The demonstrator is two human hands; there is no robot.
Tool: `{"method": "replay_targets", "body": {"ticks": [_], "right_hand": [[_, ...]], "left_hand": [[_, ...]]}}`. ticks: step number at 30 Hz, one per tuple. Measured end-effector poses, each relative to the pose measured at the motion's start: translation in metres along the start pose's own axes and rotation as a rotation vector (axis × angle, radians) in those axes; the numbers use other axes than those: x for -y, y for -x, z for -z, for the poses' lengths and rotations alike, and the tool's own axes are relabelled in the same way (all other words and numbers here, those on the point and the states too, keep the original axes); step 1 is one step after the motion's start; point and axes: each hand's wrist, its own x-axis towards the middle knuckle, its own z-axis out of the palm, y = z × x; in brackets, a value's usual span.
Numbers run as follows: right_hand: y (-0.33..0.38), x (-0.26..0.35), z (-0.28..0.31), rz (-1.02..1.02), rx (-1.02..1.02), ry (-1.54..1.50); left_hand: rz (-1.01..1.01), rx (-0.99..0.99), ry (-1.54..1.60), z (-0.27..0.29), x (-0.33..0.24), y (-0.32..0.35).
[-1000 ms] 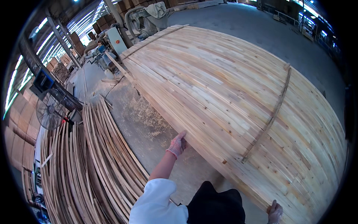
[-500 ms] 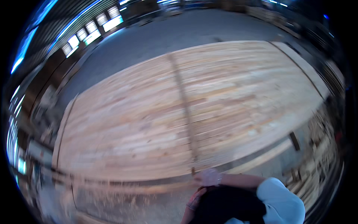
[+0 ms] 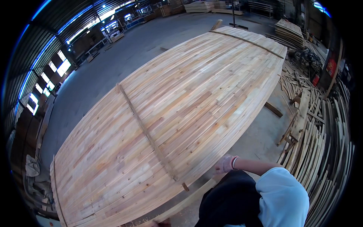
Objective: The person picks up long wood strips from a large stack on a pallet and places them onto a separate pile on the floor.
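Observation:
A large stack of long pale wooden boards point(image 3: 196, 94), edge to edge, fills the middle of the view. Narrow crosswise strips lie over it, one point(image 3: 145, 130) running across the middle to the near edge. My right hand point(image 3: 226, 164), in a pale pinkish knitted glove with a band at the wrist, is just off the stack's near edge. Its fingers look curled, and I see nothing in them. A blurred skin-toned sliver at the bottom edge seems to be my left hand point(image 3: 162, 223); its fingers are mostly cut off. A long light beam point(image 3: 185, 202) runs low beside the stack.
Loose wooden offcuts point(image 3: 298, 85) and long thin slats point(image 3: 310, 151) lie heaped on the right. A dark support end point(image 3: 273, 109) juts out under the stack. Grey concrete floor point(image 3: 94, 83) stretches beyond, with stacked boards point(image 3: 289, 32) farther back.
The view has swung to the right and sharpened, so the stack now slants up to the right. My right hand has moved rightward from the middle strip's near end.

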Motion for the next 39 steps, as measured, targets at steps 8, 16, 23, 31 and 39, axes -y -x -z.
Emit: {"method": "replay_targets", "body": {"ticks": [8, 16, 23, 31, 39], "right_hand": [[-0.045, 0.093, -0.037, 0.358, -0.059, -0.282], [-0.01, 0.034, -0.045, 0.259, 0.121, -0.035], [0.066, -0.096, -0.092, 0.024, 0.29, -0.075], [0.125, -0.221, -0.076, -0.052, 0.113, -0.213], [0.184, -0.339, -0.074, -0.132, 0.015, -0.499]], "left_hand": [[0.166, 0.409, -0.171, -0.151, 0.071, 0.072], [-0.021, -0.096, 0.027, -0.18, 0.043, 0.059], [-0.13, -0.217, 0.181, -0.137, 0.063, 0.037], [2.106, -0.982, 2.364, -0.299, 0.281, 0.073], [1.546, -1.604, 2.757, -0.404, 0.348, 0.038]]}}
